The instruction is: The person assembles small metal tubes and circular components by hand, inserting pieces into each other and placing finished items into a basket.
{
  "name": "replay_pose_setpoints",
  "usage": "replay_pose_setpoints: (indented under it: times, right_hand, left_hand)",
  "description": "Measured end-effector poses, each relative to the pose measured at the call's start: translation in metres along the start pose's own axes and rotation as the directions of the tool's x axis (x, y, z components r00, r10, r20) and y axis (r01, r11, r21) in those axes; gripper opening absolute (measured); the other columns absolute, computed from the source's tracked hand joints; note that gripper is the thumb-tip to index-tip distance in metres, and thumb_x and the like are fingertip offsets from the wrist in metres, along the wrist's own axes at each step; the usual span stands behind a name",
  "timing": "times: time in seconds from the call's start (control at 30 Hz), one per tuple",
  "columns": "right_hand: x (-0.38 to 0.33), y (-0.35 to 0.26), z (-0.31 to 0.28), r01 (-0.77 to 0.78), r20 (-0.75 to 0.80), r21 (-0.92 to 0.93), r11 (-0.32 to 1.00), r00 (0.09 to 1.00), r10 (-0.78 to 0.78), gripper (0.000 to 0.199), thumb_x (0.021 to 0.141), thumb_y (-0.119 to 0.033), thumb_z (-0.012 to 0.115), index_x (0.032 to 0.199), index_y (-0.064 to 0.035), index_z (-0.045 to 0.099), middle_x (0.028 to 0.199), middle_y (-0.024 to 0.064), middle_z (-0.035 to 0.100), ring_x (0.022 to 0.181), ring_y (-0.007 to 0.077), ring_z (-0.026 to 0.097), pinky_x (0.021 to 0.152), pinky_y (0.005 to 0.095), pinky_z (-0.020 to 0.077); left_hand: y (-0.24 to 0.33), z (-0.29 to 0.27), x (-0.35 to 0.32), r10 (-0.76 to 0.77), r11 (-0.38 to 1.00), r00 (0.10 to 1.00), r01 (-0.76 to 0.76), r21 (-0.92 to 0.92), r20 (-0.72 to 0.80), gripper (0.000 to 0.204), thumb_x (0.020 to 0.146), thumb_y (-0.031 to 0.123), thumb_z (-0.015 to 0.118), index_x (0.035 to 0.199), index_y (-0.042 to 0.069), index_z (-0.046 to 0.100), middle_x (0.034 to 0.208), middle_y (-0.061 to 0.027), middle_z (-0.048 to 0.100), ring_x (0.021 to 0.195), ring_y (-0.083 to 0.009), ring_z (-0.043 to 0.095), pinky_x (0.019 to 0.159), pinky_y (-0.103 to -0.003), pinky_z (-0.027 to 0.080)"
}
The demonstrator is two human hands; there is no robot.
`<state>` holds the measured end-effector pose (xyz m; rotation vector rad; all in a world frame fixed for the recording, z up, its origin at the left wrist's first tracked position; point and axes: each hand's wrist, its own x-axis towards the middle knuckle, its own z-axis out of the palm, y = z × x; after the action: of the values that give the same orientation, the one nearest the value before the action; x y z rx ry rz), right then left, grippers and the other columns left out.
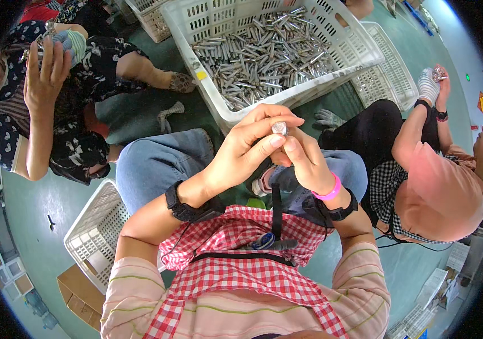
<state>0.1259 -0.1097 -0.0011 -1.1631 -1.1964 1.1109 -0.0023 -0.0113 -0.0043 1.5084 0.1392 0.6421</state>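
A small shiny metal part [279, 128] sits pinched between the fingertips of both my hands, raised above my knees. My left hand [250, 144] wraps it from the left with thumb and forefinger. My right hand [303, 155], with a pink band at the wrist, meets it from the right. Just beyond my hands stands a large white slotted crate [360, 53] filled with several silver metal tubes [264, 53].
One person sits at the left, a hand [46, 70] raised with a part. A second person at the right holds a part in a gloved hand [429, 83]. An empty white crate [95, 234] and a cardboard box [80, 296] lie at my lower left; another crate [391, 70] stands at right.
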Motion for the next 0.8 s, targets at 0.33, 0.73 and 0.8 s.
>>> replay_pose_setpoints:
  times: [0.33,0.73,0.8]
  right_hand:
    - [-0.001,0.018,-0.013,-0.1,0.065,0.222,0.97,0.994,0.088,0.053,0.088,-0.048,0.047,0.108,-0.0002,0.057,0.084,-0.0025,0.054,0.074,0.0042,0.046,0.063,0.0189,0.0376]
    - [0.001,0.005,-0.007,-0.055,0.116,0.226,0.973,0.993,0.03,0.043,0.087,-0.045,0.051,0.09,-0.0018,0.056,0.07,-0.0018,0.047,0.061,0.0041,0.039,0.054,0.0211,0.0335]
    - [0.001,0.007,-0.008,-0.023,0.108,0.204,0.979,0.994,0.001,0.044,0.087,-0.044,0.051,0.094,-0.0013,0.056,0.071,-0.0016,0.049,0.061,0.0041,0.04,0.054,0.0202,0.0335]
  left_hand:
    - [-0.014,-0.001,0.001,0.199,0.956,0.972,-0.221,0.194,0.128,0.034,0.089,0.023,0.047,0.112,-0.001,0.054,0.113,-0.0138,0.049,0.106,-0.0251,0.047,0.092,-0.035,0.036]
    - [-0.011,-0.017,0.006,0.264,0.757,0.948,-0.319,0.57,0.179,0.065,0.084,0.051,0.046,0.124,-0.001,0.045,0.122,-0.0184,0.042,0.113,-0.031,0.041,0.097,-0.04,0.03]
    - [-0.011,-0.017,0.006,0.279,0.762,0.955,-0.283,0.582,0.099,0.079,0.074,0.062,0.046,0.124,0.001,0.045,0.122,-0.0177,0.043,0.111,-0.0311,0.043,0.094,-0.041,0.031]
